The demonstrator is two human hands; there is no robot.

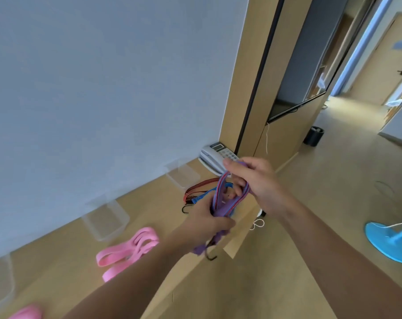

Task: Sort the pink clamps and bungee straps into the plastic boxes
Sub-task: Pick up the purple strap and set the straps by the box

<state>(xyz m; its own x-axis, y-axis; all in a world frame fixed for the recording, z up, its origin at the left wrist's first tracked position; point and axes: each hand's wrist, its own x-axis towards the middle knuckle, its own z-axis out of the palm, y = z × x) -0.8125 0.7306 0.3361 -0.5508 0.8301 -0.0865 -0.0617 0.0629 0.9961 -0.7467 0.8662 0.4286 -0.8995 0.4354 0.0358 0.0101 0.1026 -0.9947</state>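
At centre frame our left hand grips the folded purple bungee strap while our right hand pinches its upper loop; we judge we're bundling it, next carrying it to the clear plastic box at left

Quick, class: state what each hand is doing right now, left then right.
Left hand: closed, gripping the lower end of the purple bungee strap.
Right hand: closed, fingers pinching the same strap's upper loop.
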